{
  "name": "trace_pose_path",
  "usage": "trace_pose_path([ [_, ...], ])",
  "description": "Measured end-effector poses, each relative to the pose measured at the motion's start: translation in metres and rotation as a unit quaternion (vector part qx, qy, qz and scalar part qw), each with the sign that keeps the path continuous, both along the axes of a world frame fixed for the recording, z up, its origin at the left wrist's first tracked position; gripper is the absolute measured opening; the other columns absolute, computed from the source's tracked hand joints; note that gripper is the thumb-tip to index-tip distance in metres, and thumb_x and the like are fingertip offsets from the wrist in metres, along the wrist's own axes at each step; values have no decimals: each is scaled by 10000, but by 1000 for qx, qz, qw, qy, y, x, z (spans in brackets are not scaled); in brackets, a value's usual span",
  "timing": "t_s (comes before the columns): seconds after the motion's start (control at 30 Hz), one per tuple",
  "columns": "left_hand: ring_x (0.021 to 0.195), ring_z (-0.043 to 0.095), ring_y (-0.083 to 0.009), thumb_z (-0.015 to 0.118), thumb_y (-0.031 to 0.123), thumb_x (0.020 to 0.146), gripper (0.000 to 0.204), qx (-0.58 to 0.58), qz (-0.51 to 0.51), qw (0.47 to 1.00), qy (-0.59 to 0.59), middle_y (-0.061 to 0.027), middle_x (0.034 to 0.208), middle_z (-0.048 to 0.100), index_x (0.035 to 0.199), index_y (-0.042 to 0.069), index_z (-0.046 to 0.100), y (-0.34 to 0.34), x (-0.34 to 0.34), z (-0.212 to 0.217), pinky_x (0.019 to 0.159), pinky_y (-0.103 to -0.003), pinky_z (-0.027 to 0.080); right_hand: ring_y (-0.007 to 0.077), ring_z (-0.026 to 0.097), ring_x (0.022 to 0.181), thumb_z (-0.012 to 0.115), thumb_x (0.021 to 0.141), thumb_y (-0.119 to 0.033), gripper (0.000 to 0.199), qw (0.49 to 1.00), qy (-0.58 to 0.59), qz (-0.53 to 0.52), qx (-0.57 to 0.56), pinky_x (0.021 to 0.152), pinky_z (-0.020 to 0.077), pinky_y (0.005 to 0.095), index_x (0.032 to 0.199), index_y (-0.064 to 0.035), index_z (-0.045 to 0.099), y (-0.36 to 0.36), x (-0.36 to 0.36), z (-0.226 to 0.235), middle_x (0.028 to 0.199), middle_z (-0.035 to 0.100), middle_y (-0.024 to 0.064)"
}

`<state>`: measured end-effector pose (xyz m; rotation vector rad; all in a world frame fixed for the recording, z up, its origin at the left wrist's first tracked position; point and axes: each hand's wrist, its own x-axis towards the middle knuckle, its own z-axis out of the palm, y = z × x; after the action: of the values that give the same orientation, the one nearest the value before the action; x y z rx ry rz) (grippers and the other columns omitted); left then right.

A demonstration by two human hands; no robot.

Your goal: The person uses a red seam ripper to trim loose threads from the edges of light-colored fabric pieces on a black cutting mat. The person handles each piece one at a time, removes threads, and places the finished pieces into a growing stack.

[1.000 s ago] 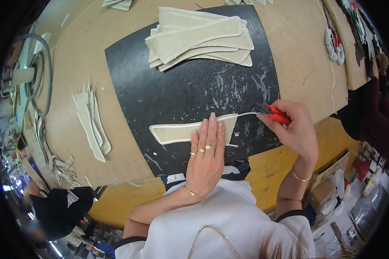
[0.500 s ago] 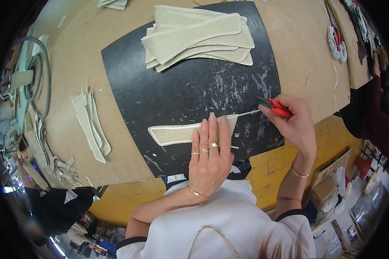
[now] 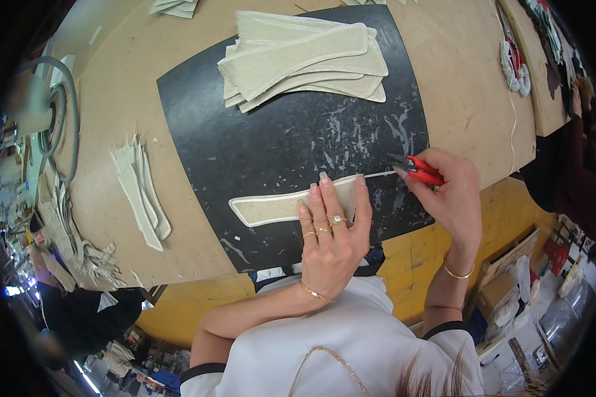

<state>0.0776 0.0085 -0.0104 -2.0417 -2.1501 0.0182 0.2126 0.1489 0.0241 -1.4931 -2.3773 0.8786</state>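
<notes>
A curved, pale beige fabric piece (image 3: pixel 265 210) with a white edging lies near the front of a black mat (image 3: pixel 208 132). My left hand (image 3: pixel 334 248) rests flat on its right part, fingers stretched and spread, covering some of it. From the piece's upper right corner a thin white strip (image 3: pixel 379 175) runs to the fingertips of my right hand (image 3: pixel 457 192). That hand is closed round red-handled thread snips (image 3: pixel 425 175), whose dark blades point left with a gap between them. The strip's end seems pinched there too, though the fingers partly hide it.
A stack of similar beige pieces (image 3: pixel 298 59) lies on the mat's far side. Several narrow pieces (image 3: pixel 141 192) are on the tan table (image 3: pixel 463 86) at left, with a frayed bundle (image 3: pixel 79 245) beyond. A grey hose (image 3: pixel 73 132) curls at the far left.
My left hand has slid right and its fingers have spread, the index fingertip now at the piece's right corner. The snips have shifted slightly left and their blades look wider apart.
</notes>
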Motion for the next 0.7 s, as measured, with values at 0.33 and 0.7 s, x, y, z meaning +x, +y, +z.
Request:
trace_pose_path([
  [0.33, 1020, 645, -271, 588, 103, 841, 449, 34, -61, 995, 74, -177, 1233, 641, 1276, 200, 651, 8, -20, 8, 735, -357, 501, 97, 379, 568, 775, 825, -208, 260, 975, -75, 28, -208, 531, 342, 292, 778, 3, 631, 76, 72, 12, 578, 439, 7],
  [0.7, 1058, 513, -272, 651, 120, 747, 557, 24, 67, 993, -89, -99, 1265, 526, 1293, 221, 615, 18, -92, 16, 847, -415, 391, 166, 538, 632, 737, 850, -391, 377, 979, -109, 47, 166, 582, 427, 325, 890, -23, 669, 213, 42, 56, 705, 560, 36],
])
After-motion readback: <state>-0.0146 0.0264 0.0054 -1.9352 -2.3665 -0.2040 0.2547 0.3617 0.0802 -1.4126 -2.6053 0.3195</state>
